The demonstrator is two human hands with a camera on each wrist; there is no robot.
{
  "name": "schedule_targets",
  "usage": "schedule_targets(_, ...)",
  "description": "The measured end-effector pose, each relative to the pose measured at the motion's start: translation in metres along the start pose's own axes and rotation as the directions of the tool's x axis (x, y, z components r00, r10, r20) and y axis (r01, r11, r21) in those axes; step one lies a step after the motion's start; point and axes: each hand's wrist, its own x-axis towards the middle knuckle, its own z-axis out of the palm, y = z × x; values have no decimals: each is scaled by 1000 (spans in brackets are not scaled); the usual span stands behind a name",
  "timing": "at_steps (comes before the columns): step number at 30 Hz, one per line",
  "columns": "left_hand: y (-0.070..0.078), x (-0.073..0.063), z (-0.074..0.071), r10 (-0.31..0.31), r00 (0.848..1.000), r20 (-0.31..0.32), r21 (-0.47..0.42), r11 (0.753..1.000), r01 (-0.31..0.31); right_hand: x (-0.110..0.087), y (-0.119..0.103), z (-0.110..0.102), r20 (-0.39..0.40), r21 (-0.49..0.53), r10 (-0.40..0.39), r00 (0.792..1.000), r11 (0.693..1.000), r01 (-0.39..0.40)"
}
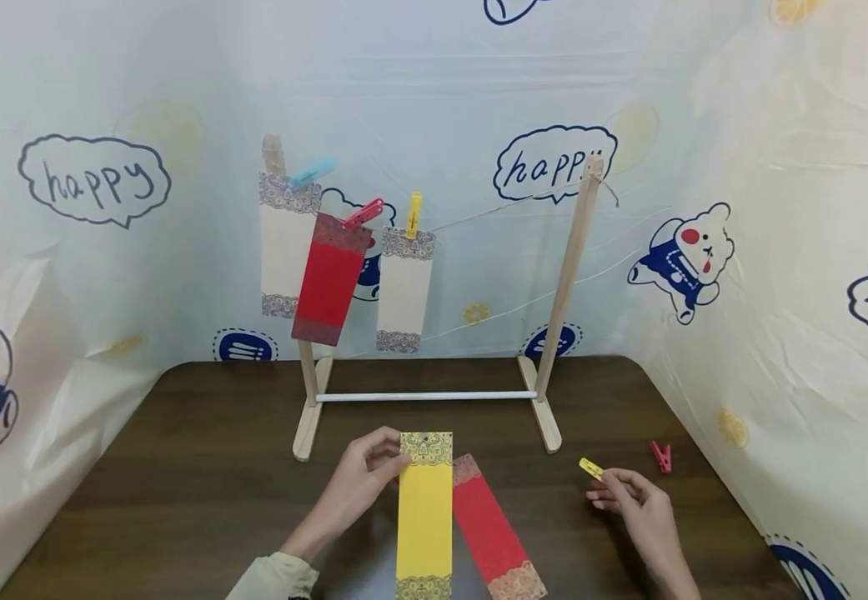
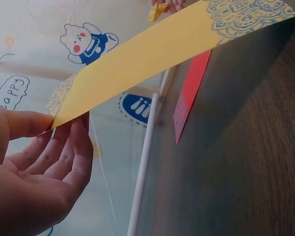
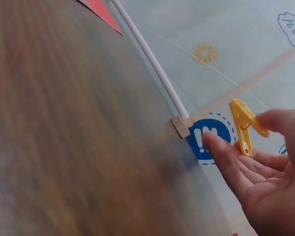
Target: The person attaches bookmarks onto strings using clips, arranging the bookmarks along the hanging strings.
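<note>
My left hand [image 1: 362, 475] pinches a yellow patterned card [image 1: 424, 517] by the edge near its top, between thumb and fingers. In the left wrist view the yellow card [image 2: 132, 71] slants up away from the thumb, its far end close to the table. Between the right thumb and fingers is a yellow clothespin [image 3: 243, 125], held by my right hand [image 1: 639, 508] above the table's right side. A red card [image 1: 489, 525] lies on the table, its upper left edge partly hidden by the yellow card.
A wooden stand [image 1: 572, 283] carries a string [image 1: 509, 208] at the back. White cards [image 1: 403, 292] and a red card [image 1: 332, 279] hang from it by blue, red and yellow clothespins. Another red clothespin [image 1: 661, 457] lies on the brown table [image 1: 163, 492] at right.
</note>
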Motion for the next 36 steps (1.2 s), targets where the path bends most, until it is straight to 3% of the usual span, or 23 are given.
schedule_targets(5, -3, 1, 0, 10, 1000, 19, -6, 1000, -10, -2, -7, 1, 27, -33, -47, 999, 998, 48)
schedule_targets(12, 5, 5, -3, 61, 997, 50, 9, 998, -62, 0, -35, -5, 51, -221, -162, 985, 960, 170)
schedule_targets(14, 10, 7, -5, 70, 997, 43, 23, 997, -71, 2, -48, -8, 59, -284, -216, 975, 932, 224)
schedule_targets(19, 21, 12, -11, 94, 995, 23, 66, 993, -96, 11, -81, -14, 68, -437, -356, 932, 829, 349)
schedule_targets(25, 32, 19, -15, 119, 992, 26, 91, 988, -121, 18, -114, -19, 126, -545, -446, 886, 715, 438)
schedule_targets(31, 41, 24, -14, 131, 990, 53, 118, 984, -136, 21, -145, -16, 181, -568, -521, 834, 636, 522)
schedule_targets(36, 47, 27, -15, 135, 989, 54, 116, 983, -140, 25, -168, -10, 236, -551, -591, 771, 572, 607)
